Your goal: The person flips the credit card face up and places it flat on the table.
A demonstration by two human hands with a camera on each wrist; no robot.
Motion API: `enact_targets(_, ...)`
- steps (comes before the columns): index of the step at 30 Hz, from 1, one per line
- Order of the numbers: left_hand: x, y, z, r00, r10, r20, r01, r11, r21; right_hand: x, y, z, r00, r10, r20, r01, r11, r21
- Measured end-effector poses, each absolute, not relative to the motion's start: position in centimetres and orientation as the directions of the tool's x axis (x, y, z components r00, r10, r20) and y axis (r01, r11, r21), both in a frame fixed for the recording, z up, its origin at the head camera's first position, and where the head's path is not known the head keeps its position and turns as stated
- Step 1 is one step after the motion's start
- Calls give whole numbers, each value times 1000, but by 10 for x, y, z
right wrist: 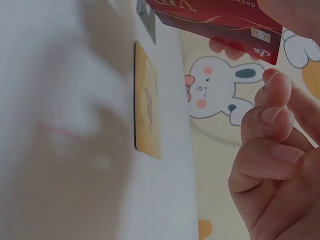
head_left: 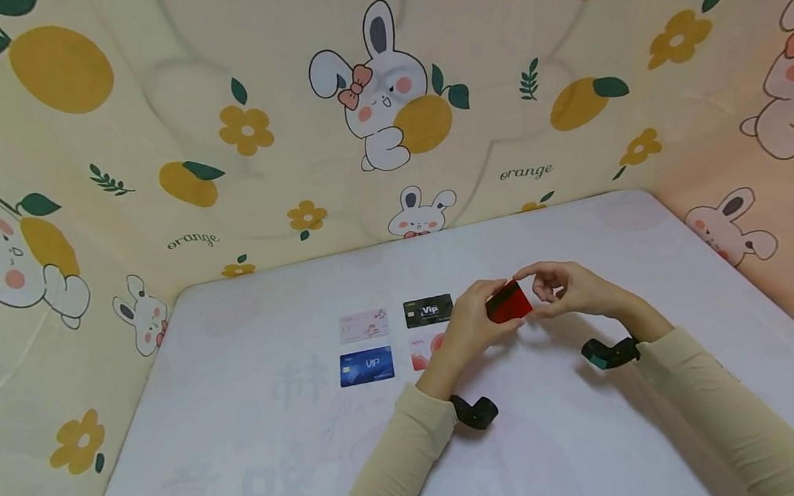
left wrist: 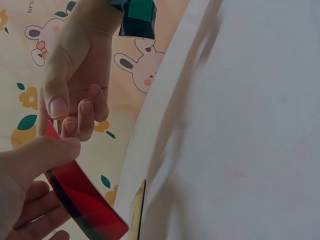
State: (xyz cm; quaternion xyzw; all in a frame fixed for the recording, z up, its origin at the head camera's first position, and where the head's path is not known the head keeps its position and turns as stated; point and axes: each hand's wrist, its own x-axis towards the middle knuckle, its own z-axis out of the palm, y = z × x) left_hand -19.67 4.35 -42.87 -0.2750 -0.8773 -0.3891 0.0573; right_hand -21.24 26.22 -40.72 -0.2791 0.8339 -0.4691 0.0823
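Note:
My left hand [head_left: 477,316] grips a red bank card [head_left: 513,305] just above the table. The card's dark stripe faces me in the head view, while its gold chip shows in the right wrist view. My right hand [head_left: 571,288] meets the card's right side, index finger at the upper corner and thumb at the lower one; its other fingers are curled. To the left lie a pale pink VIP card [head_left: 364,326], a black Vip card [head_left: 425,312] and a blue VIP card [head_left: 366,366]. The left forearm partly hides a pink-and-white card [head_left: 421,351].
A gold card [right wrist: 147,102] appears beyond the hands in the wrist views, and part of a grey card [right wrist: 146,21] shows near it. The white table [head_left: 242,419] meets a rabbit-and-orange patterned curtain [head_left: 269,78] at the back and right.

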Motion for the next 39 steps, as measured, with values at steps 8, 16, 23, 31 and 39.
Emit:
enact_targets(8,-198,43,-427,-847,432,309,519,548,656,-212,264,-409,-827,-548,127,-374,367,-852)
enact_targets(16,-198,40,-424,-852,420,312,507,514,692,-210,262,-415,-851,-522,62,-287,361,-887)
enact_targets(23,-201,38,-424,-850,416,323,504,466,727,-208,260,-419,-855,-516,45,-262,355,-897)
enact_targets(31,-199,35,-420,-854,407,325,496,445,745,-212,261,-428,-843,-537,29,-236,321,-917)
enact_targets(39,-198,35,-417,-838,399,373,526,410,745,-213,259,-434,-811,-584,39,-236,266,-935)
